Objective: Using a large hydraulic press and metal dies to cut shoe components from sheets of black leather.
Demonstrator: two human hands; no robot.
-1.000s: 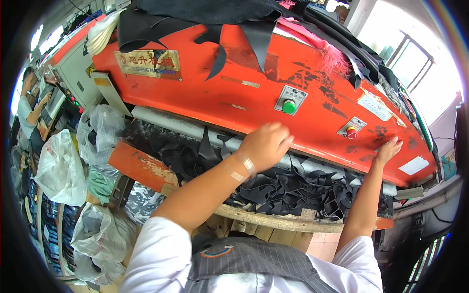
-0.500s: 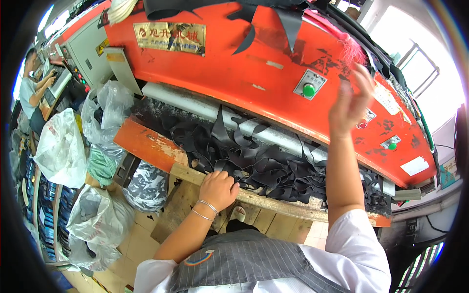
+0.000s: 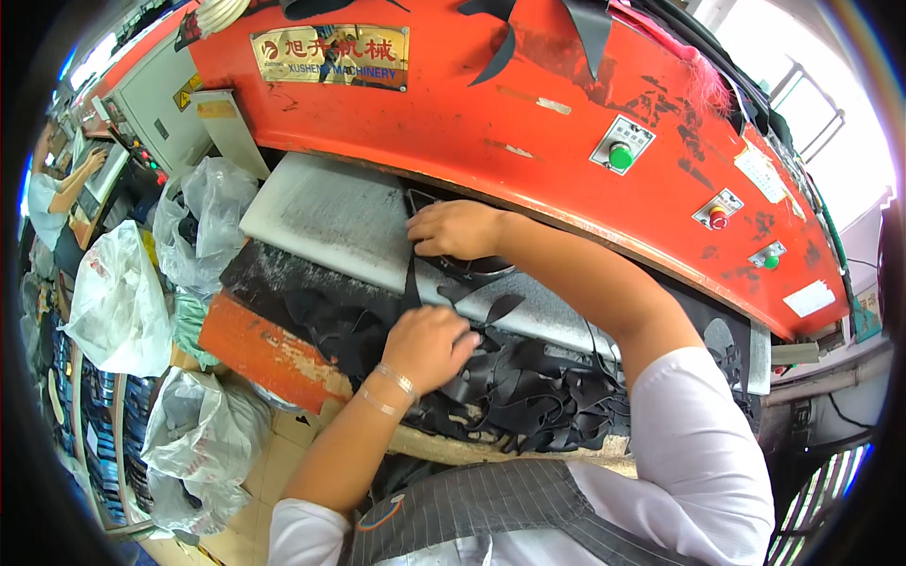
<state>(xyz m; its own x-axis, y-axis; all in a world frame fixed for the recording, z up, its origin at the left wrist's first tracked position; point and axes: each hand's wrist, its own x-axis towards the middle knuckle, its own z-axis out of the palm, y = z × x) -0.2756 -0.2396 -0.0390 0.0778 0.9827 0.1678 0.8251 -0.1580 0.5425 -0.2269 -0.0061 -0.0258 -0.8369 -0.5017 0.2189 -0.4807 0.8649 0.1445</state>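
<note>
My right hand [image 3: 458,231] reaches onto the pale cutting board [image 3: 326,212] under the red press [image 3: 453,113]. Its fingers curl over a thin-rimmed metal cutting die [image 3: 487,275], mostly covered by the hand. My left hand [image 3: 427,347] is closed above the black scraps, thumb toward the right. A narrow black strip [image 3: 412,283] hangs between the two hands; its lower end meets my left fingers, which hide whether they grip it. Tangled black sheet scraps [image 3: 557,401] are heaped along the board's near side.
Green push buttons [image 3: 620,157] and a red knob [image 3: 718,219] sit on the press front. Plastic bags [image 3: 118,297] stand at left by an orange ledge [image 3: 269,349]. Black sheets and pink fringe [image 3: 703,85] drape over the top. Another person [image 3: 57,193] works far left.
My right hand has come down from before the press front onto the die. My left hand has moved from the near edge onto the scraps. Much more of the pale board now shows.
</note>
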